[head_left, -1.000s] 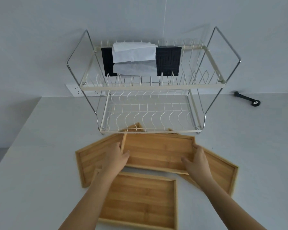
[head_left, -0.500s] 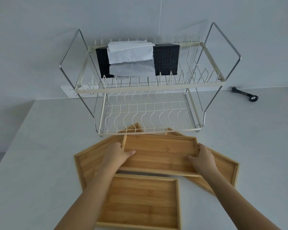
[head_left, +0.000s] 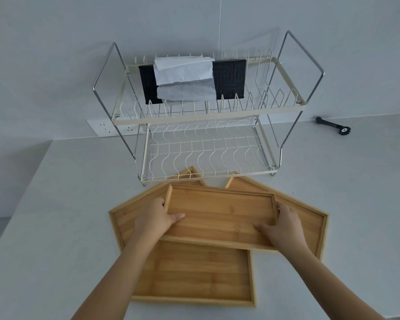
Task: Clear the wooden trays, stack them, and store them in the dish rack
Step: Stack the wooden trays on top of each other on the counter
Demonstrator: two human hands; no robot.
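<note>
Several empty wooden trays lie on the white counter in front of a two-tier wire dish rack [head_left: 206, 116]. I hold the top tray [head_left: 219, 211] lifted and tilted, its near edge over the others. My left hand [head_left: 156, 219] grips its left end, thumb inside; my right hand [head_left: 283, 227] grips its right end. Below it lie a left tray [head_left: 125, 215], a right tray [head_left: 310, 218] and a near tray [head_left: 194, 276]. The rack's lower tier [head_left: 208, 155] holds nothing.
A black patterned mat [head_left: 230, 78] with white cloths [head_left: 183, 70] draped over it stands in the rack's upper tier. A black handle-like tool [head_left: 334, 125] lies at the counter's back right. A wall socket [head_left: 106, 129] is behind the rack's left side. The counter's left edge [head_left: 21, 199] drops off.
Both hands have raised the top tray and drawn it slightly toward me, so it now overlaps the near tray. The view has shifted a little.
</note>
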